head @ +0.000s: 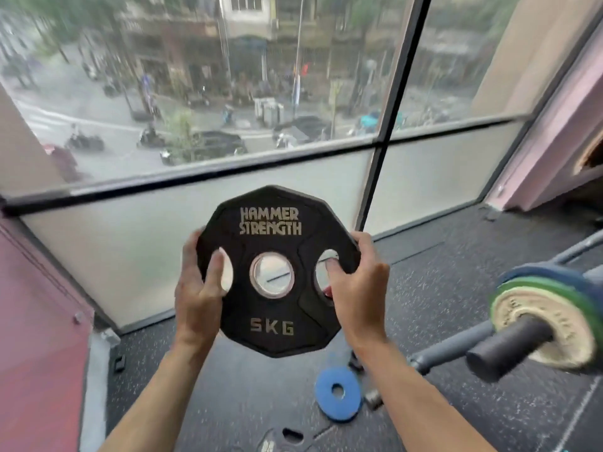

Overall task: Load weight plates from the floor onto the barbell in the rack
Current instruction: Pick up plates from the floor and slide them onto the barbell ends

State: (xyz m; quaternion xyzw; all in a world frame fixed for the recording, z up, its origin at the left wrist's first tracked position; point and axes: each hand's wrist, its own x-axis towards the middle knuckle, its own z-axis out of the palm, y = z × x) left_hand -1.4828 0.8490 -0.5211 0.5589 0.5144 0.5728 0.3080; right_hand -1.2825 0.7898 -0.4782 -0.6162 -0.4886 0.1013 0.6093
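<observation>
Plate: black 5 kg Hammer Strength plate held upright between both hands, lettered face toward the person.
Left hand: grips left edge.
Right hand: grips right edge.
Barbell sleeve: right of hands, loaded.

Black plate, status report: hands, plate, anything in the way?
Left hand, right hand both grip black plate, held upright. Barbell sleeve at right, bare. Nothing between.

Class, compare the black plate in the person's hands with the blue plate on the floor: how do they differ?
The black plate is many-sided with grip holes and printed lettering; the blue plate is round and plain. The black one is held upright by the left hand and right hand; the blue one lies flat. Both have a centre hole.
</observation>
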